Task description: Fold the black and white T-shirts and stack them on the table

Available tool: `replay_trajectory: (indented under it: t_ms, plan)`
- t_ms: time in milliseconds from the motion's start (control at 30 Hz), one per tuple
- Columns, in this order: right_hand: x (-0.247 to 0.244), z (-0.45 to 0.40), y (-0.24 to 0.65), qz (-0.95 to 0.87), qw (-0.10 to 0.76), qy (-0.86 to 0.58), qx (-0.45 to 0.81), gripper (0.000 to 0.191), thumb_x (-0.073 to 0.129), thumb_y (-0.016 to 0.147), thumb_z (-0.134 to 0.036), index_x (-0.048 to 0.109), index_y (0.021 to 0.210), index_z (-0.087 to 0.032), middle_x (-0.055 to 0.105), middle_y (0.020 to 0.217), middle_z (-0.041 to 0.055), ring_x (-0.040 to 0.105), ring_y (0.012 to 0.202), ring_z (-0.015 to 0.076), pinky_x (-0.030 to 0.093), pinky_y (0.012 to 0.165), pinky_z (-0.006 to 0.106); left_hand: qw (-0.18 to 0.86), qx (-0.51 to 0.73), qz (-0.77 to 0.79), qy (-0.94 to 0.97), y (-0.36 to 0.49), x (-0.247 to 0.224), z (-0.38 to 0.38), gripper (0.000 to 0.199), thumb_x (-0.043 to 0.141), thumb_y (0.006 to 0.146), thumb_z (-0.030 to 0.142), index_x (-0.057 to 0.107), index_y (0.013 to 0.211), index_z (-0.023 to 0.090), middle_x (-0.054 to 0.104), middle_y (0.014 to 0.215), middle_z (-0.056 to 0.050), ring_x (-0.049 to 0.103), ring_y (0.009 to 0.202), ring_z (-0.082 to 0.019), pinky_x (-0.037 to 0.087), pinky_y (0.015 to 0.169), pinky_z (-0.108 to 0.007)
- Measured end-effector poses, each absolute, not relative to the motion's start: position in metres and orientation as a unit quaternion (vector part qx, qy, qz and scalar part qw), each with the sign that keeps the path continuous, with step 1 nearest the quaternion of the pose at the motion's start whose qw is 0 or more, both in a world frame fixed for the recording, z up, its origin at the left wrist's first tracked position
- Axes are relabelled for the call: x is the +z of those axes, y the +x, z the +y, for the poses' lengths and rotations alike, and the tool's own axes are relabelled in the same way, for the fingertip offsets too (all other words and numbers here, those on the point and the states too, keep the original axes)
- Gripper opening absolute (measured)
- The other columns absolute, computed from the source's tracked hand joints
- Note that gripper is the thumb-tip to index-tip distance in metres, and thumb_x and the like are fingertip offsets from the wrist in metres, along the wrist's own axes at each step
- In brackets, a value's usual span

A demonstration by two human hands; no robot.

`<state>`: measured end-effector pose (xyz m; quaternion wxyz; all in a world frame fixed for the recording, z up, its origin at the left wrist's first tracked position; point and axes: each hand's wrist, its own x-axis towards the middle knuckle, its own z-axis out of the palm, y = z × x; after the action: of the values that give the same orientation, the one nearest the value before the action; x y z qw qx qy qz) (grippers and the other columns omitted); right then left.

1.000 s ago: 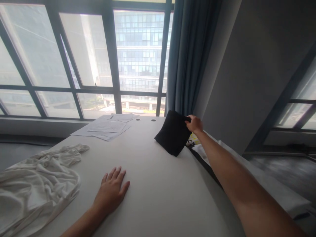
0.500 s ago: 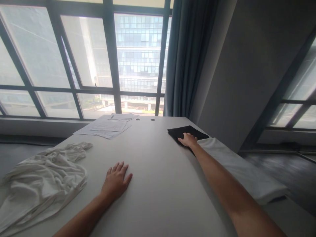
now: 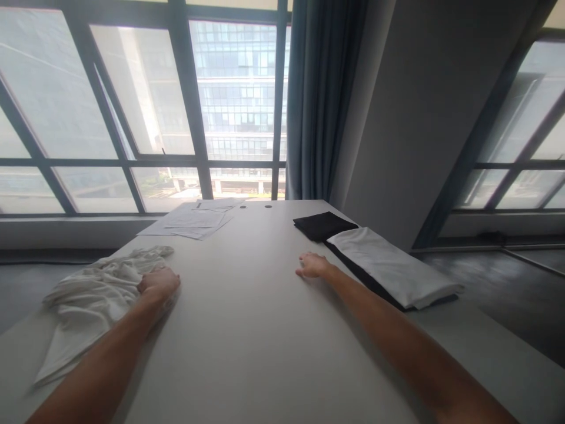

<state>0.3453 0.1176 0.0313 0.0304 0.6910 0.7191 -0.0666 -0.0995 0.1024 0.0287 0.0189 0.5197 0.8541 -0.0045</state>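
Left hand [image 3: 159, 284]: fingertips hidden, grip unclear. Black cloth [image 3: 375, 287]: partly covered by folded white cloth [image 3: 392, 265]. Papers [image 3: 194, 219]: print too small to read. Curtain [image 3: 315, 100]: top cropped.

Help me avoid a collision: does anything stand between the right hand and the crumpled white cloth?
Yes: the left hand is in the way, at the side of the crumpled white cloth nearest the right hand. Otherwise only flat white tabletop shows between.

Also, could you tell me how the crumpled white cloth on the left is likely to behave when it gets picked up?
The crumpled white cloth will probably hang floppy, since it lies in soft, loose folds. It looks thin, so it is likely light for its spread. Its bunched folds may drag or unfold unevenly if lifted from one spot.
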Motion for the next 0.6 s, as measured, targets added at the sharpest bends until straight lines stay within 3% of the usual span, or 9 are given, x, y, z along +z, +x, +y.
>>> replay_trajectory:
  t_ms: [133,333,433,533,600]
  plan:
    - [0.035,0.11,0.339,0.723,0.048,0.686,-0.065,0.048,0.064,0.085,-0.047,0.063,0.125,-0.02,0.057,0.137,0.0158,0.055,0.124,0.0326,0.041,0.101,0.047,-0.005,0.01,0.812,0.584,-0.081,0.019,0.089,0.041,0.045,0.09,0.031,0.07,0.111,0.006,0.067,0.117,-0.026,0.057,0.118,-0.042,0.05,0.086,-0.047]
    - [0.043,0.11,0.308,0.743,0.012,0.665,-0.081,0.056,0.064,0.086,-0.046,0.057,0.136,-0.023,0.053,0.143,0.0138,0.052,0.128,0.0308,0.039,0.106,0.045,0.012,0.118,0.663,0.74,0.005,0.008,0.081,0.041,0.048,0.087,0.025,0.07,0.119,0.012,0.074,0.108,-0.016,0.06,0.116,-0.031,0.045,0.101,-0.04]
    - [0.047,0.11,0.289,0.774,-0.037,0.624,-0.1,0.05,0.061,0.089,-0.042,0.058,0.136,-0.023,0.056,0.142,0.0103,0.053,0.128,0.0264,0.039,0.108,0.039,0.122,0.196,0.527,0.818,0.056,0.003,0.073,0.035,0.054,0.084,0.026,0.075,0.109,0.015,0.076,0.098,-0.011,0.065,0.104,-0.027,0.047,0.098,-0.036]
    - [0.048,0.113,0.276,0.817,-0.091,0.554,-0.133,0.042,0.057,0.092,-0.038,0.064,0.131,-0.025,0.06,0.138,0.0071,0.055,0.126,0.023,0.041,0.106,0.031,0.314,0.214,0.331,0.864,0.088,0.005,0.069,0.037,0.06,0.082,0.04,0.076,0.104,0.014,0.076,0.1,-0.011,0.068,0.091,-0.023,0.053,0.087,-0.033]
    - [0.044,0.117,0.271,0.838,-0.101,0.514,-0.152,0.039,0.056,0.092,-0.034,0.067,0.128,-0.025,0.063,0.135,0.0062,0.057,0.124,0.0227,0.043,0.104,0.03,0.369,0.222,0.283,0.857,0.09,0.012,0.074,0.042,0.06,0.082,0.047,0.076,0.1,0.012,0.076,0.097,-0.012,0.069,0.087,-0.022,0.054,0.082,-0.032]
